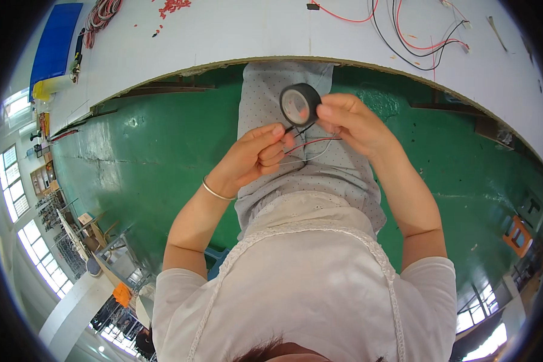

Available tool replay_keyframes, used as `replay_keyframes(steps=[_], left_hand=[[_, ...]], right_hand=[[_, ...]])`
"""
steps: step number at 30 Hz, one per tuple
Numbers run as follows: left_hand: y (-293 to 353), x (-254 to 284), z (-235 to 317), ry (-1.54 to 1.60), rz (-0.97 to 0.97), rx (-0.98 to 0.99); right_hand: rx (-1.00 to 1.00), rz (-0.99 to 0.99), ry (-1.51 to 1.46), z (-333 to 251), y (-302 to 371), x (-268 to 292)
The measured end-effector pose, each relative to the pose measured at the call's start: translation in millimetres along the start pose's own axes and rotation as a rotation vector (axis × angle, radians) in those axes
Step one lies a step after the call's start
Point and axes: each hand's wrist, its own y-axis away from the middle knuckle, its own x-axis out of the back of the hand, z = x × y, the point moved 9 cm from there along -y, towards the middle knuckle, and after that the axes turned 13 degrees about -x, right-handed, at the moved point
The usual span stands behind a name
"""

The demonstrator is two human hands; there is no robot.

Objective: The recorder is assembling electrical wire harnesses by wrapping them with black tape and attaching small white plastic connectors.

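Poking out of a white top (320, 277), two bare arms (193, 238) bend in over grey dotted pants (350, 175). A thin gold bangle (218, 190) sits on the left wrist. The left hand (260, 151) is nearly closed, its thumb and finger pinching a thin black strip (291, 129). A red wire (312, 142) and a white wire (312, 157) stretch across the gap between the hands, but their ends are hidden. A bit farther off, the right hand (351, 120) is curled, with its thumb and fingers pinching the edge of a roll of black tape (313, 98), held up above the lap. Past the knees is the white counter (253, 33). On its right side lie loose red and black wires (388, 40); on its left side are a bunch of wires (98, 23), a blue sheet (55, 45) and small red bits (174, 6).
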Motion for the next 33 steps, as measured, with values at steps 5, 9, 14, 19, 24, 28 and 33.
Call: replay_keyframes(steps=[5, 9, 14, 19, 24, 28, 33], left_hand=[[-7, -9, 23, -0.505, -0.189, -0.098], [-10, -36, 55, -1.307, -0.314, -0.563], [-2, -65, 68, -1.515, -0.088, -0.608], [5, -70, 60, -1.791, -0.007, -0.96], [-15, -15, 20, -0.541, 0.074, -0.262], [-18, -11, 17, -0.242, 0.033, -0.152], [-25, -16, 24, -0.655, 0.03, -0.286]], right_hand=[[0.209, -0.175, 0.312, -21, 14, -7], [0.236, 0.026, 0.645, -27, 15, -18], [-0.119, 0.425, 0.884, -28, 20, 4], [-0.126, 0.262, 0.582, -6, -2, 12], [0.118, 0.27, 0.187, -11, 3, 13], [0.092, 0.062, 0.195, -22, 18, 4], [0.065, 0.26, 0.195, -22, 18, 17]])
